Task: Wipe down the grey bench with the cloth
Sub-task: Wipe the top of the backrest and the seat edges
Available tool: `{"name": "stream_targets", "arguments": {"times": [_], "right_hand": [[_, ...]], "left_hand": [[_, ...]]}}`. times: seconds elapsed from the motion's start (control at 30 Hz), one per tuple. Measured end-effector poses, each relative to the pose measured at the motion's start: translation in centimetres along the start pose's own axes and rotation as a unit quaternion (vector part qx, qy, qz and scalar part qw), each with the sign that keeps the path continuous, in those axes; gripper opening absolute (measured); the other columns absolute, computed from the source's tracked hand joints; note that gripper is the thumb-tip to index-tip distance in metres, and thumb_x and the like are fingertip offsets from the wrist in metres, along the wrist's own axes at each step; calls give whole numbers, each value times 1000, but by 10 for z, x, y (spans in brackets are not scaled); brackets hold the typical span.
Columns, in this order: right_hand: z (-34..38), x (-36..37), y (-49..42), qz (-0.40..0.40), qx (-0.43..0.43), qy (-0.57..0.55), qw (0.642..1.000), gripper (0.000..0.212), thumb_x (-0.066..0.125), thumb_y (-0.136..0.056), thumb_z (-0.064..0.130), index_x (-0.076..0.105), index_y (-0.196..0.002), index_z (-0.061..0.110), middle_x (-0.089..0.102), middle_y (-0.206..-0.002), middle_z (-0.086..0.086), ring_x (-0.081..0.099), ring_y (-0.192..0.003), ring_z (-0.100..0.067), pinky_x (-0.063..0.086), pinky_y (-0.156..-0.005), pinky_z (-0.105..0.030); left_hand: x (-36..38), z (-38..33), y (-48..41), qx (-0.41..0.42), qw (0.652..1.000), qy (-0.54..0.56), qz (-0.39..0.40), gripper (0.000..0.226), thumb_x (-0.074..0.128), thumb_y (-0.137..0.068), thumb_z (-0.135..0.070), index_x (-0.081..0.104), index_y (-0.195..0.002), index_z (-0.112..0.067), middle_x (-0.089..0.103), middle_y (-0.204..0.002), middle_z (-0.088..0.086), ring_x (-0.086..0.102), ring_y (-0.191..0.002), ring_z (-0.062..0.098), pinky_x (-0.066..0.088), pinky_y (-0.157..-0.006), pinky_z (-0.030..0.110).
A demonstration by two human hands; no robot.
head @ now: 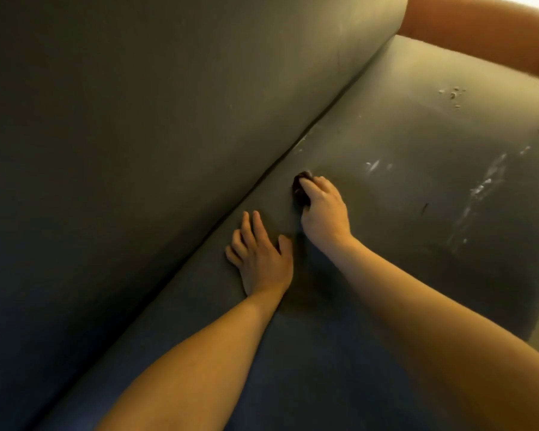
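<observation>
Grey bench (402,213), seat: pale streaks and flecks toward its far end (wiping judged unfinished there); near stretch looks plain. Cloth (301,189), dark, bunched small: on the seat near the back-rest crease, gripped under the curled fingers of the right hand (322,213). Left hand (262,259): flat, fingers straight, resting on the seat just beside, holding nothing.

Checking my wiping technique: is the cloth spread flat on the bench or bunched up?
Bunched up. The cloth shows only as a small dark wad gripped by the right hand on the grey bench seat.
</observation>
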State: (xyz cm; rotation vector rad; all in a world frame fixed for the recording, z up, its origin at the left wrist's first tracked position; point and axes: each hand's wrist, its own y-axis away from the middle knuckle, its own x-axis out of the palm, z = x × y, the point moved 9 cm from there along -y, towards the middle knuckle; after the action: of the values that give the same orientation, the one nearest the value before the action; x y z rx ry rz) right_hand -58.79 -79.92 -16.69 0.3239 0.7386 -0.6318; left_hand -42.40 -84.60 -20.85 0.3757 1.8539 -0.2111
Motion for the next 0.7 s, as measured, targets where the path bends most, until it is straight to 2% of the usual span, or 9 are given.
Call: {"name": "stream_targets", "arguments": {"times": [0.07,0.2,0.27,0.33,0.43,0.6,0.67,0.7], "right_hand": [[16,19,-3,59,-38,4,998,52,55,-100,12,49,-150,23,41,-159,0,22,-154,-21,18,-124,-37],[32,35,0,194,-80,33,977,52,60,-96,12,55,-144,29,52,-148,4,38,-145,-21,37,-116,-39],[33,40,1,246,-64,66,965,56,62,-95,14,51,-147,31,47,-152,4,31,-149,-22,35,-118,-42],[35,40,5,272,-27,81,958,64,63,-95,16,43,-153,30,36,-161,2,15,-155,-24,24,-123,-45],[39,19,11,247,13,58,967,63,58,-98,17,36,-157,24,27,-166,-1,6,-157,-26,14,-125,-43],[28,-49,-37,56,54,25,997,58,48,-97,7,43,-154,16,33,-163,-6,21,-151,-29,17,-123,-36],[18,-55,-71,47,95,0,994,55,46,-101,13,40,-155,17,31,-164,-3,18,-152,-26,16,-124,-36],[14,-53,-87,67,101,9,993,55,46,-102,17,38,-156,18,29,-165,-3,16,-152,-26,16,-124,-38]], "left_hand": [[5,3,-3,-1,1000,-17,18,75,44,-98,-49,14,-160,-20,13,-167,6,14,-148,34,9,-119,57],[10,5,-3,-10,997,-38,66,78,44,-99,-50,8,-161,-19,7,-168,7,12,-149,35,8,-120,57],[12,3,-5,-16,994,-39,102,80,45,-99,-51,6,-162,-20,4,-168,7,10,-149,34,7,-120,57],[10,1,-6,-16,991,-47,122,83,46,-99,-51,1,-161,-21,0,-168,6,6,-150,34,5,-120,57],[7,3,-11,-32,983,-36,177,80,45,-100,-50,-1,-160,-24,-4,-168,4,3,-151,34,4,-120,57],[-6,-1,-14,-65,976,-31,204,76,49,-99,-46,8,-161,-27,1,-169,0,10,-150,33,9,-120,55],[-12,1,-15,-75,976,-26,201,76,53,-97,-45,14,-160,-28,5,-169,-2,13,-149,33,13,-119,54],[-13,2,-18,-82,976,-20,203,76,55,-96,-44,16,-159,-29,6,-168,-2,13,-149,32,13,-118,53]]}}
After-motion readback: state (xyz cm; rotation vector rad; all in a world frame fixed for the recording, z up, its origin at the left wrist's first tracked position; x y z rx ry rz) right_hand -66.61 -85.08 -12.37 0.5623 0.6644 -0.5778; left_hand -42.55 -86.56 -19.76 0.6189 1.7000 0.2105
